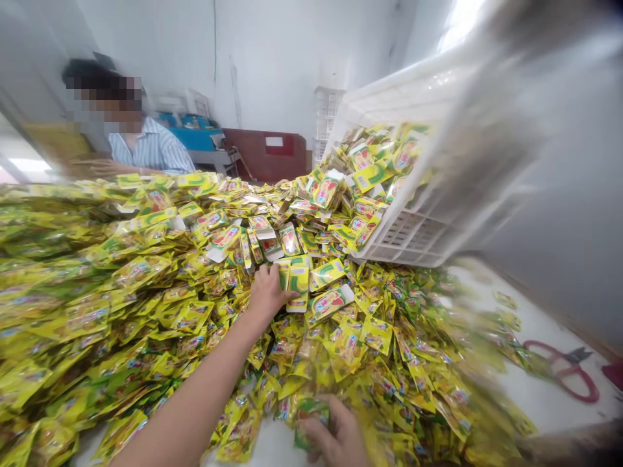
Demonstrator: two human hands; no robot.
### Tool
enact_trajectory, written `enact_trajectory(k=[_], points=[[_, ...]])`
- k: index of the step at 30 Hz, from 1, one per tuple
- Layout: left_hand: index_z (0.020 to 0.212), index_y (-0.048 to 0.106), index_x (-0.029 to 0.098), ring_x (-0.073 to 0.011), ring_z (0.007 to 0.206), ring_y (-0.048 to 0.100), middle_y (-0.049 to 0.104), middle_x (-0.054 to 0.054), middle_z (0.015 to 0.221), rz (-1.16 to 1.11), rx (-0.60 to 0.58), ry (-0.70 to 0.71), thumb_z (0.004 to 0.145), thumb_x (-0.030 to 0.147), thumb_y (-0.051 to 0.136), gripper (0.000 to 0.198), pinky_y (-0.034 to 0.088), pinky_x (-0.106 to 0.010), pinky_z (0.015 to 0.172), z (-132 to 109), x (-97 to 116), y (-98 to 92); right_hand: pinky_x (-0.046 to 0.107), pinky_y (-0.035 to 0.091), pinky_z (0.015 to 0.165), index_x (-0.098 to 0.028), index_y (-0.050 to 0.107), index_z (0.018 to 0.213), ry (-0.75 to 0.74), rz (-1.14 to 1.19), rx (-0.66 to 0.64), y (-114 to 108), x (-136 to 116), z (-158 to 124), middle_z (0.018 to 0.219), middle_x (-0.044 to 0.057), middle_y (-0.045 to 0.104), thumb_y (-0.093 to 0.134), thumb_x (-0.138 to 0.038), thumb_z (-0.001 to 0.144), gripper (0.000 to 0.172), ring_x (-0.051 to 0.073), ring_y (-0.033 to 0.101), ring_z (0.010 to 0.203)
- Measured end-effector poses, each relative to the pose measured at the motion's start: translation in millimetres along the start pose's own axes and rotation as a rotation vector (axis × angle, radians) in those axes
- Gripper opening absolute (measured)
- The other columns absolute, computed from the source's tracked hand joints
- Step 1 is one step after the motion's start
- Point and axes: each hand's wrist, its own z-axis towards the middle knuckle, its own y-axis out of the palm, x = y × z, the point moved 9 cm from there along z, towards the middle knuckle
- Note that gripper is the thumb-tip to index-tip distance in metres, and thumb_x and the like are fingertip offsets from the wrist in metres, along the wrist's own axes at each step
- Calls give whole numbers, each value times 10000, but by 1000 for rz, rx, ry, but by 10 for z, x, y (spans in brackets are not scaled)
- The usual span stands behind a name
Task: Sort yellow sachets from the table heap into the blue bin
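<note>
I see my left hand [267,293] at the centre of the frame, stretched into a big heap of yellow and green packets [146,279] that covers most of the bench [540,395]. Its fingers [287,295] curl down onto the packets just below the crate's mouth. I cannot tell whether they pinch one or only rest on top.

My right hand [338,436] sits at the bottom centre, blurred, with its fingers wrapped round a small stack [310,415] of the same packets.

A white slatted crate [418,227] fills the upper right, tipped over toward the heap. More packets lie inside it and spill from its open side straight onto the pile.

Red-handled scissors [567,375] lie on a bare part of the bench at the lower right. In the upper left, another person [150,149] in a striped shirt sits behind the heap, one hand [100,168] at its far edge.
</note>
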Motion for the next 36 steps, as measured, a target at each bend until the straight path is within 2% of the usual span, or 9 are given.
enact_trajectory(k=[2,5,9,14,18,22,27,32,36], points=[[1201,560,143,-387,1169,486,572,-161,1173,-21,-34,-6,424,349,874,863,373,-468,992,6,-66,1,278,530,424,-175,651,935,-13,-22,-4,-31,72,-27,709,32,638,721,-549,697,449,147,571,493],[1174,576,166,-329,1039,598,654,-119,1071,-97,-89,-29,539,331,813,698,448,-420,917,-210,-245,-217,268,515,419,-172,664,940,3,-27,-18,-78,34,-88,701,29,633,725,-534,698,440,155,574,511],[1112,582,173,-256,933,675,713,-87,1000,-272,-188,-77,803,429,605,401,527,-343,811,-905,-339,-507,283,535,540,-172,683,936,-85,-54,48,-119,-550,-138,755,51,670,694,-458,770,330,194,626,649],[1064,636,196,-256,1014,660,711,-81,1065,-655,-429,-278,820,417,632,330,529,-333,864,-2072,-290,-156,300,490,811,-216,687,997,-500,-197,142,-15,-1550,-129,945,53,682,618,-306,873,168,199,624,892],[1046,643,199,-260,1047,634,700,-75,1060,-735,-306,-394,806,427,650,331,516,-328,883,-2612,-461,68,270,454,803,-226,701,985,-593,-508,-48,312,-1499,-102,907,30,655,629,-188,854,154,171,599,873],[1047,647,200,-261,1055,617,695,-71,1057,-738,-259,-394,812,417,646,320,488,-332,911,-2830,-550,174,247,427,768,-208,687,921,-521,-837,-137,458,-1281,-162,889,24,587,594,-138,862,131,158,560,866],[1093,634,202,-266,1052,610,685,-78,1081,-833,-355,-325,847,391,619,311,473,-333,910,-2886,-420,202,231,389,681,-176,647,747,-526,-1140,-387,703,-1377,-355,844,25,536,588,-55,795,142,150,528,807],[1073,657,206,-256,1017,618,700,-54,1052,-996,-462,-329,829,353,658,285,469,-324,894,-2892,-327,177,238,410,760,-190,653,976,-570,-990,-366,756,-1480,-364,892,14,610,619,-26,803,241,145,549,857],[1069,667,206,-246,1020,608,701,-42,1030,-976,-447,-347,819,342,676,284,464,-309,892,-2892,-348,91,289,413,865,-219,716,766,-670,-960,-360,813,-1334,-330,991,28,613,701,-186,826,70,184,517,995]])
